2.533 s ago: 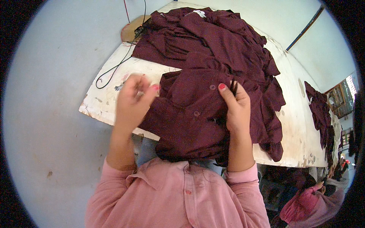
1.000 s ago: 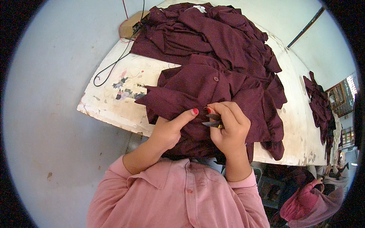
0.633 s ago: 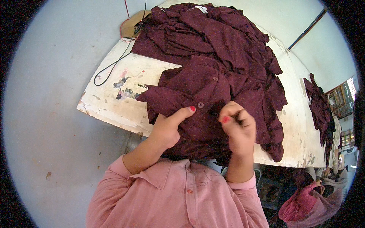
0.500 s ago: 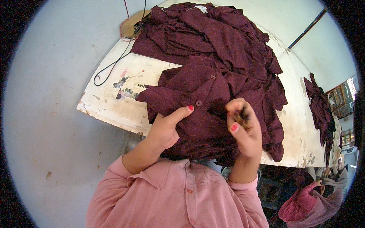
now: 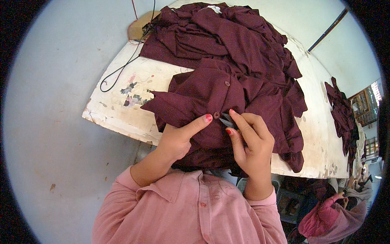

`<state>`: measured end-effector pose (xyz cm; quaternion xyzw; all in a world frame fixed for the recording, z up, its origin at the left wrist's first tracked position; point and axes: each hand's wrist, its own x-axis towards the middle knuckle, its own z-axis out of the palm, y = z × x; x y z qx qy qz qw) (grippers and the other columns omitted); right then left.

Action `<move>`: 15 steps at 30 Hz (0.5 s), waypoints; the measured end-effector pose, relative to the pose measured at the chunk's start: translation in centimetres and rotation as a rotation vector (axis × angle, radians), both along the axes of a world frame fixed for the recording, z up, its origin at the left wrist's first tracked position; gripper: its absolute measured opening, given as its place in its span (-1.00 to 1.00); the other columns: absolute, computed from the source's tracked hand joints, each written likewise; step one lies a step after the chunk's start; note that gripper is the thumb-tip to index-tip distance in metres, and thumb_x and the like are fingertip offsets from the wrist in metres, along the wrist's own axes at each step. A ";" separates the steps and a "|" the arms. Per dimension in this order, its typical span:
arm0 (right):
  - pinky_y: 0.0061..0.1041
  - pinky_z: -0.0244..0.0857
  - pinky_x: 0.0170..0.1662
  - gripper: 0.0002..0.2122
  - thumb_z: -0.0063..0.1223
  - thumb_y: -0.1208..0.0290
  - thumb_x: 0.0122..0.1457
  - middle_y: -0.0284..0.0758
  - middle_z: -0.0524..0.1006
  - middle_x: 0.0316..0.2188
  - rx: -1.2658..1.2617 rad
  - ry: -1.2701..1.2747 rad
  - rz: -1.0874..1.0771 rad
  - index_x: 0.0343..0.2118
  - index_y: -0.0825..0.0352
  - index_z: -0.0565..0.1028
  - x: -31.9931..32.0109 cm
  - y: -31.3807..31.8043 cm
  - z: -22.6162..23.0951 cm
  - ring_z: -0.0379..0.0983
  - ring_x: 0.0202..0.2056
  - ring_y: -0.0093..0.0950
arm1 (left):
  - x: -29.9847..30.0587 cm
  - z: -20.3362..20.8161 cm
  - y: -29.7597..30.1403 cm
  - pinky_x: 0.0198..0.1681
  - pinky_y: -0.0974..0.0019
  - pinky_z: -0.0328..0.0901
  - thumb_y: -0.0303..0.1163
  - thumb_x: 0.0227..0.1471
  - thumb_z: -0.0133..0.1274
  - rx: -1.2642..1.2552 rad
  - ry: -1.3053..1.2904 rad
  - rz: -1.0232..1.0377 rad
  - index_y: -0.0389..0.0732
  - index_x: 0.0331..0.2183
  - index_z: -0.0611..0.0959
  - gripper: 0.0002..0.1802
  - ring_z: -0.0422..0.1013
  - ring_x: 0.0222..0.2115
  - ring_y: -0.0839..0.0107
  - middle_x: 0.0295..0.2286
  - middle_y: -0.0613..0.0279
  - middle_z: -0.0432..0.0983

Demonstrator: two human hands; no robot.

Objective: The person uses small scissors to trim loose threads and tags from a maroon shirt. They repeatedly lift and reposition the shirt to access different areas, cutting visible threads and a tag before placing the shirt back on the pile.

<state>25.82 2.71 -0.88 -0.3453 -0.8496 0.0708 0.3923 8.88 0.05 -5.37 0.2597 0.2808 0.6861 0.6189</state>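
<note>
At the near edge of a pale table [image 5: 115,116], seen in the head view, a maroon garment [image 5: 203,91] is lying with its buttoned front upward, its lower folds drooping past that edge. Across the table's far part a heaped maroon pile [image 5: 231,40] is spreading and running up against the garment, with a white scrap [image 5: 214,9] showing on top. Toward the table's left end a black cable [image 5: 102,81] is looping over the bare top, and at its far left corner a brown board [image 5: 136,31] is standing beside the pile. On the table's right part another maroon bundle [image 5: 340,110] is lying, and below its right end a co-worker's pink sleeve [image 5: 319,217] is showing, the rest shadowed or lost at the dark rim. Over the table's near edge the left hand [image 5: 175,142] is pinching the garment, thumb on top beside a button [image 5: 216,115], fingers hiding underneath. Just right of it the right hand [image 5: 254,140] is pinching a small bladed tool [image 5: 226,121] pointing toward that button; its handle is hiding within the grip. Beyond the table's right end a wooden-framed case [image 5: 363,105] is appearing, its contents too small to tell.
</note>
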 end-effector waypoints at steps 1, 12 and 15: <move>-0.58 0.31 -0.33 -0.67 0.19 0.59 -0.05 -0.20 0.46 -0.38 -0.022 0.014 0.015 -0.14 0.39 0.53 0.1 0.1 0.0 0.44 -0.40 -0.41 | 0.0 0.0 0.0 -0.03 0.32 0.29 -0.50 -0.04 0.18 0.006 0.017 0.004 -0.31 -0.09 0.51 -0.58 0.42 -0.16 0.40 -0.15 0.19 0.48; -0.53 0.34 -0.34 -0.69 0.18 0.53 -0.06 -0.22 0.48 -0.37 -0.126 -0.118 0.235 -0.18 0.37 0.55 1.3 2.1 2.0 0.47 -0.40 -0.35 | -0.7 -0.8 -0.4 -0.06 0.32 0.28 -0.43 -0.06 0.21 0.002 0.309 0.011 -0.30 -0.15 0.55 -0.62 0.41 -0.18 0.42 -0.21 0.21 0.51; -0.50 0.35 -0.35 -0.68 0.19 0.53 -0.10 -0.23 0.49 -0.38 -0.051 -0.149 0.255 -0.19 0.35 0.56 1.3 2.3 2.3 0.48 -0.41 -0.34 | -0.9 -0.6 -0.3 -0.05 0.33 0.28 -0.45 -0.06 0.20 0.031 0.367 0.005 -0.31 -0.16 0.56 -0.64 0.40 -0.17 0.42 -0.21 0.21 0.52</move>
